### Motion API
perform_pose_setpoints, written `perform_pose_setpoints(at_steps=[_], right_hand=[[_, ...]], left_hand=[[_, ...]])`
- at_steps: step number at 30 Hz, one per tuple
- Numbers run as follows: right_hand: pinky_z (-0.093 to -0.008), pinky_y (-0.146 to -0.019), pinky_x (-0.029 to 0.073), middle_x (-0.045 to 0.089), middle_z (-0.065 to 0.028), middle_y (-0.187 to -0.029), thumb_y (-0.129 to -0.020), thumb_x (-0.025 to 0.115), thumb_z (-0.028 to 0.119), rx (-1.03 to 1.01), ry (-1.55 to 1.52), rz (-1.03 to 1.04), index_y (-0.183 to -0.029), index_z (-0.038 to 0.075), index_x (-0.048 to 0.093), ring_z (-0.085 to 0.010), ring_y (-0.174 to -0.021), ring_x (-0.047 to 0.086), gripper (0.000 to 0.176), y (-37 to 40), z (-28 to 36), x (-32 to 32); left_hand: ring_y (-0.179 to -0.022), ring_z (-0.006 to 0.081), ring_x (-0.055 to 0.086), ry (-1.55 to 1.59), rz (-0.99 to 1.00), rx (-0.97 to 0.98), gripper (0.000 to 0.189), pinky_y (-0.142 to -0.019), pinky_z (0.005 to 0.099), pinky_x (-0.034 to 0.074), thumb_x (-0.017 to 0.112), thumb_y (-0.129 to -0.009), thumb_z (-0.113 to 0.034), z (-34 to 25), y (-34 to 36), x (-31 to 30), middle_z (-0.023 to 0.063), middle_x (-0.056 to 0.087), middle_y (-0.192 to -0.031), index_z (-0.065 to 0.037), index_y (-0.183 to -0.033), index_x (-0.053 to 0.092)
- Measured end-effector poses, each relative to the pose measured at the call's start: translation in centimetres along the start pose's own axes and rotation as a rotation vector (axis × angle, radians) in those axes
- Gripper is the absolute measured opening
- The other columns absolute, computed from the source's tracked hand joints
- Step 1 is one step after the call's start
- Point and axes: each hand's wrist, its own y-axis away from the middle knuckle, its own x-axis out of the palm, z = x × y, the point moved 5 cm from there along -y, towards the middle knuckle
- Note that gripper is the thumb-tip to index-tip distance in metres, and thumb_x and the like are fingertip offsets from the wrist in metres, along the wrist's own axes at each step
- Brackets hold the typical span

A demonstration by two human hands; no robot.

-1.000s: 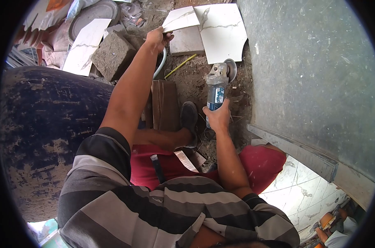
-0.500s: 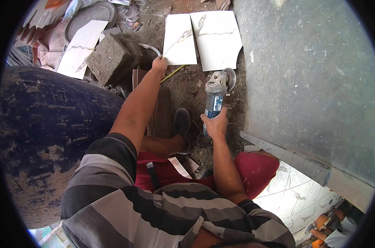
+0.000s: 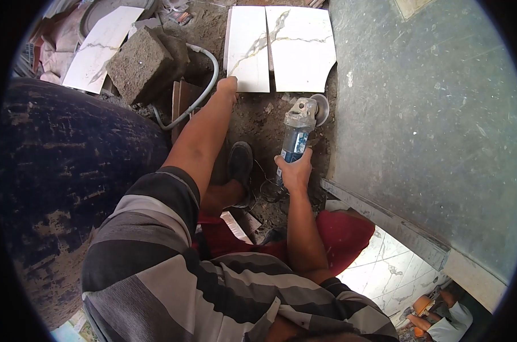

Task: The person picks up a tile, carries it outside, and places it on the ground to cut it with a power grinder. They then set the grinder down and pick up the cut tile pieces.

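My right hand (image 3: 294, 170) is wrapped around the body of a blue angle grinder (image 3: 297, 128). The grinder's head points away from me, its round disc (image 3: 322, 110) at the right side. At the near left corner of a narrow white tile piece (image 3: 248, 54) with grey-gold veining, my left hand (image 3: 227, 88) is closed on the edge; its fingertips are partly hidden. Right of that piece lies a wider white tile piece (image 3: 303, 51) with a notched near right corner. A thin dark gap separates the two pieces.
A rough concrete block (image 3: 138, 65), a grey hose (image 3: 215, 71) and another tile piece (image 3: 101, 48) lie left. A large dark blue drum (image 3: 81, 188) stands beside my left arm. A grey panel (image 3: 424, 114) borders the right. Another person (image 3: 449, 325) is at lower right.
The view has shifted. The narrow tile piece's near edge has come closer relative to the wider piece, and the gap looks different. More hose shows beside my left arm. My right hand still holds the grinder.
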Motion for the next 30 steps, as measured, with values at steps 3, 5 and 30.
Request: perform_pose_setpoints(at_steps=[3,5,30], right_hand=[[-0.0405,-0.079,0.05,0.065,-0.0175,-0.091,-0.066,0.079,0.024,-0.02,-0.03,0.004,-0.106,0.0,0.047,-0.0305,-0.082,0.065,0.057,-0.4,0.2,0.2],[-0.0405,-0.079,0.05,0.065,-0.0177,-0.092,-0.066,0.079,0.024,-0.044,-0.02,0.001,-0.107,0.0,0.047,-0.0307,-0.082,0.065,0.057,-0.3,0.3,0.2],[-0.0424,-0.079,0.05,0.065,-0.0177,-0.096,-0.066,0.08,0.027,-0.13,-0.291,0.096,-0.11,0.002,0.05,-0.0335,-0.089,0.066,0.058,-2.8,-1.4,0.4]], left_hand=[[-0.105,0.0329,0.057,0.019,0.011,0.031,0.05,-0.085,0.0455,0.049,0.056,-0.09,-0.024,-0.3,0.4,-0.2,0.0181,0.055,-0.128,-0.001,-0.134,0.05],[-0.106,0.0314,0.056,0.069,-0.16,0.082,0.051,-0.091,0.0426,0.047,0.055,-0.089,-0.022,0.6,0.1,-0.7,0.0187,0.054,-0.129,0.001,-0.133,0.049],[-0.105,0.0195,0.058,0.28,1.05,-0.071,0.063,-0.095,0.0364,0.044,0.065,-0.086,-0.055,13.1,20.8,7.3,0.0096,0.062,-0.11,-0.005,-0.123,0.054]])
